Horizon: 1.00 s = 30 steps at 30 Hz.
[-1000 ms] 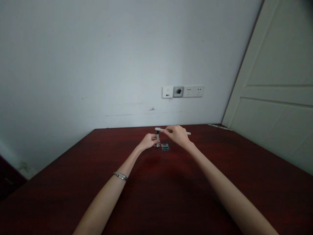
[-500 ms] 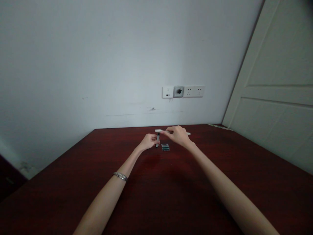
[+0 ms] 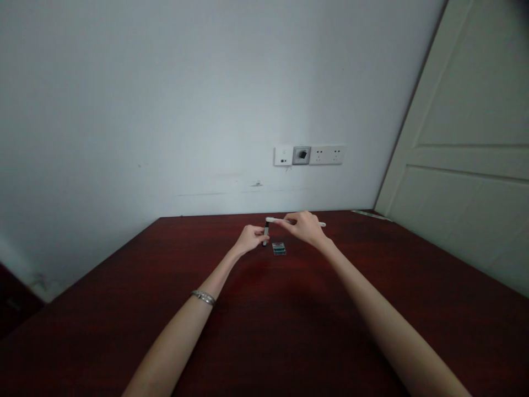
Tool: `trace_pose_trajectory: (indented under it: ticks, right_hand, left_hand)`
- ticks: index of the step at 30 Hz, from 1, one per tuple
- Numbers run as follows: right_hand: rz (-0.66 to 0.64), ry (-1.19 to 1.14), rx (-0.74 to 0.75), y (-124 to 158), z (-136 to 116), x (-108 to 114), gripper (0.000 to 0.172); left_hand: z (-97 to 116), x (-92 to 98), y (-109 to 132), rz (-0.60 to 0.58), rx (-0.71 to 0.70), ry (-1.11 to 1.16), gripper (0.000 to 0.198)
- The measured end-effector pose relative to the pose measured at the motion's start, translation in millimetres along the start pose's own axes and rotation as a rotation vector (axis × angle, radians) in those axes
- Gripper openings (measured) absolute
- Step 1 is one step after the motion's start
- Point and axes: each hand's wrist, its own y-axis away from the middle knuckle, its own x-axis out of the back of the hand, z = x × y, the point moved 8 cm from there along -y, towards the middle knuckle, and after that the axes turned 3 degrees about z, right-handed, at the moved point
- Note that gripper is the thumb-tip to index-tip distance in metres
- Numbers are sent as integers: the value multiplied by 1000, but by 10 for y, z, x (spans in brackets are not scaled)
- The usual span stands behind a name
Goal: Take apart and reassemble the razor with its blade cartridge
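Observation:
My left hand (image 3: 250, 238) is closed, with thumb and fingers pinching a short grey cylinder with black ends (image 3: 265, 234). The cylinder stands nearly upright, and its lower end shows below my fingers. My right hand (image 3: 305, 226) grips a slim white stick (image 3: 323, 224), which lies roughly level and has a broader head like a toothbrush's. That head is at the cylinder's black top; whether they touch, I cannot tell. Below and between my hands, a small clear flat case with a teal band (image 3: 279, 249) lies on the table. My fingers hide the stick's middle.
The dark red table (image 3: 264, 331) reaches back to a white wall (image 3: 206, 110). Sockets and switches (image 3: 309, 155) are set in the wall. A pale panelled door (image 3: 467, 182) stands along the right side. A thin strip (image 3: 372, 215) lies near the table's back right corner.
My right hand and the white stick have shifted slightly to the right, so the stick's head no longer reaches past the cylinder's left side. My left hand is almost unmoved.

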Motion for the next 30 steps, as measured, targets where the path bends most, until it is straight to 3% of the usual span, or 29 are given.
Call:
trace_pose_trajectory:
  ticks: [6, 15, 24, 30]
  right_hand:
    - [-8, -15, 37, 17, -119, -31, 57]
    - [-1, -52, -67, -8, 229, -1, 58]
    - [15, -175, -23, 17, -1, -38, 57]
    - [53, -233, -88, -8, 297, -85, 58]
  left_hand:
    - [-11, -7, -8, 23, -18, 24, 14]
    - [-25, 44, 16, 35, 86, 123, 13]
    - [12, 27, -3, 18, 16, 103, 12]
    - [-13, 53, -4, 25, 72, 120, 15]
